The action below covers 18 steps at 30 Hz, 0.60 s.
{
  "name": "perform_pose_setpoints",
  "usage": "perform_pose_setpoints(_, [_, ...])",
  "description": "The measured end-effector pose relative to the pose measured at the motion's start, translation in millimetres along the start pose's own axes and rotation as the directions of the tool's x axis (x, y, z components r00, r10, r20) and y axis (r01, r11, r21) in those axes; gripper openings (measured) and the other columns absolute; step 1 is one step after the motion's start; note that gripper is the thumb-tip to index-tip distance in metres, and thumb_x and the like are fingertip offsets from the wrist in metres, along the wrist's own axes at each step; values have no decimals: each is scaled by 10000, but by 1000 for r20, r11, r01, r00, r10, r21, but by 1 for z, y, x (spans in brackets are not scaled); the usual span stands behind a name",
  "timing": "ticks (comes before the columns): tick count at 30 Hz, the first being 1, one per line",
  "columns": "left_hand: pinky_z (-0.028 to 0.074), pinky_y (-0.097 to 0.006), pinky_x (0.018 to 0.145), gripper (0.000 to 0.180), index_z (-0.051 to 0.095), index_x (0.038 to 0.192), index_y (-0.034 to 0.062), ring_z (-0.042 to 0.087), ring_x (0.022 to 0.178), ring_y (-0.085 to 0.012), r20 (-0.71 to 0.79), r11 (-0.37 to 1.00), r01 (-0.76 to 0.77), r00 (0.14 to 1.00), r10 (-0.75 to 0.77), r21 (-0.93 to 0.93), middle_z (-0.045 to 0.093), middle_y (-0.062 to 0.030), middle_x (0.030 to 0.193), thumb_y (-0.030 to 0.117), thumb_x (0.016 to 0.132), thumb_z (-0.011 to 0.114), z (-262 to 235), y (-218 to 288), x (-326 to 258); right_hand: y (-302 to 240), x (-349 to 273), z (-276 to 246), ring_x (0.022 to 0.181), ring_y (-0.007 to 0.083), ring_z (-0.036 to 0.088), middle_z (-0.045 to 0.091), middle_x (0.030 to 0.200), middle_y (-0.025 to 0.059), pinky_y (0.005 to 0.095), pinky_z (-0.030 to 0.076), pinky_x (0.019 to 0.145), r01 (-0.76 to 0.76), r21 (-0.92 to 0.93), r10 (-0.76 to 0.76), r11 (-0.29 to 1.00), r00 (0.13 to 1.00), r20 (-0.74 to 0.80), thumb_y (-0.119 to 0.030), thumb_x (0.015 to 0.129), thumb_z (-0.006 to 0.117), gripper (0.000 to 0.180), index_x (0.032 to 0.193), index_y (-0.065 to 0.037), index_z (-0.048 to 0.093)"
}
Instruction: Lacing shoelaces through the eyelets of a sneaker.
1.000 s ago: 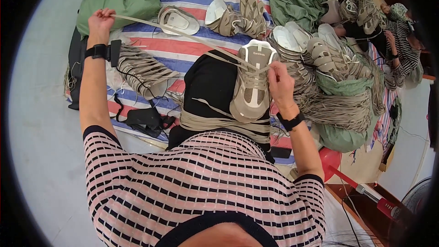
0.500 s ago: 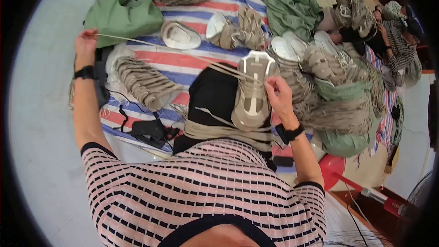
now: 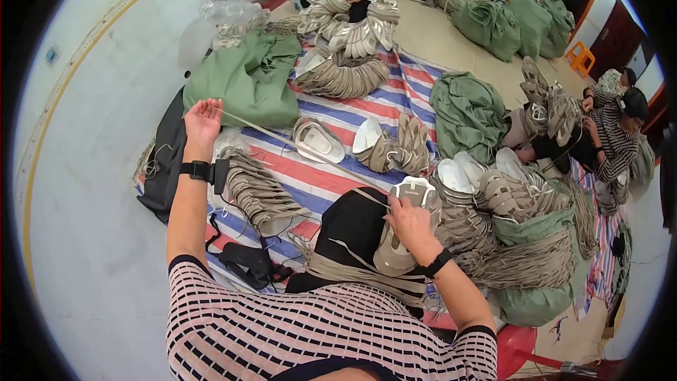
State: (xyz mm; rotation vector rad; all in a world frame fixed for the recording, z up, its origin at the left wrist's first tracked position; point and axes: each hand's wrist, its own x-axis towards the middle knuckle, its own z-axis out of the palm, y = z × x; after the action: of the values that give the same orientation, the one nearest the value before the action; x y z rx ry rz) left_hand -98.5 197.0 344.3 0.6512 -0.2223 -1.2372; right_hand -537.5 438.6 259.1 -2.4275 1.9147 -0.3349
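A taupe shoe upper [image 3: 395, 259] with white trim lies on my right thigh. A long beige shoelace [image 3: 303, 147] runs stretched from it, up and leftward, to my left hand [image 3: 203, 121]. That hand is raised beside a green sack, fingers closed around the lace's end. My right hand [image 3: 415, 227] rests over the upper, its fingers bent and pinched at the lace where it meets the shoe; its fingertips are partly hidden. More loose laces [image 3: 367, 275] lie across my black-clad lap.
Rows of stacked shoe uppers [image 3: 264, 194] lie left of my lap, and more [image 3: 462, 197] on the right. A green sack [image 3: 247, 81] sits on the striped sheet [image 3: 324, 173]. A black strapped device [image 3: 243, 262] is near my left leg. Other people work at the back and far right.
The view has tilted up, showing more of the room. My right hand has moved from the upper's right edge onto its middle. The lace is still stretched to my left hand.
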Motion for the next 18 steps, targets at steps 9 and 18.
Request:
perform_pose_setpoints(9, [499,-440,817,64,478,809,-15,528,709,-244,-108,995,49,992,-58,-83,532,-122,778,42,832,460,-20,-16,-1,1,8,6,646,319,615,596,768,142,420,479,549,-65,-67,68,996,997,47,-128,807,541,116,851,-32,492])
perform_pose_setpoints(18, [295,-249,392,143,467,673,78,393,468,-140,-172,990,140,975,-138,1,482,-38,584,99,814,452,-122,-9,46,-11,-3,-96,581,108,507,600,683,21,284,410,533,-122,913,-377,389,883,279,-162,822,604,182,765,9,633])
